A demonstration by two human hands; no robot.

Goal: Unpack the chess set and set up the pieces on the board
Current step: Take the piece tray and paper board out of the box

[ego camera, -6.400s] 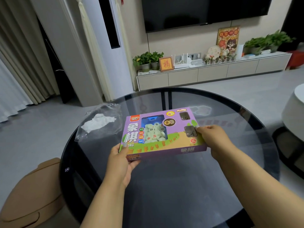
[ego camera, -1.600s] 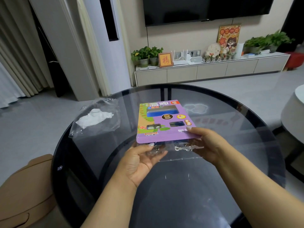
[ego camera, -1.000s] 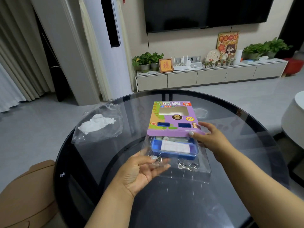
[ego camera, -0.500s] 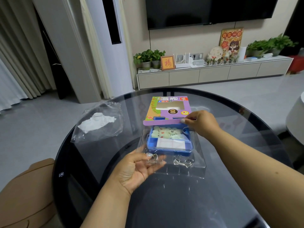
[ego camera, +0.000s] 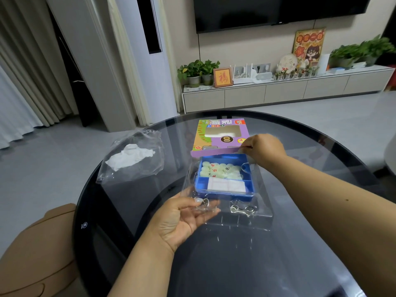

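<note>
Living-room floor and a low cabinet show behind the round dark glass table [ego camera: 310, 243], and your work sits near its far edge, just left of centre. Your clear plastic tray [ego camera: 246, 219] is the thing that matters: it lies with its long axis running from you toward the far edge, its near end resting on your left hand [ego camera: 182, 217] and its far end still tucked under the purple cardboard sleeve [ego camera: 220, 136]. That sleeve lies straight beyond the tray, so the two want to part along that one line, toward you and away. Your left hand is the nearer one, palm up, fingers spread fairly wide beneath the tray's near left corner, thumb on top at the rim. Your right hand [ego camera: 263, 148] is pinched narrowly on the sleeve's near right corner, lifting its edge.

Inside the tray sits a blue plastic box [ego camera: 248, 189] with a divider; the far compartment holds pale, rounded, glossy chess pieces [ego camera: 220, 170] with red and dark characters, heaped loosely and likely to roll if you tilt it. The near compartment carries a folded white sheet [ego camera: 225, 186], probably the board. Small metal wire loops [ego camera: 242, 209] sit in pockets by the tray's near edge. The tray is thin, shiny and looks flexible, so support it from below

Off toward the table's left edge lies a crumpled clear plastic bag [ego camera: 137, 166] with white paper inside, well apart from both hands
</note>
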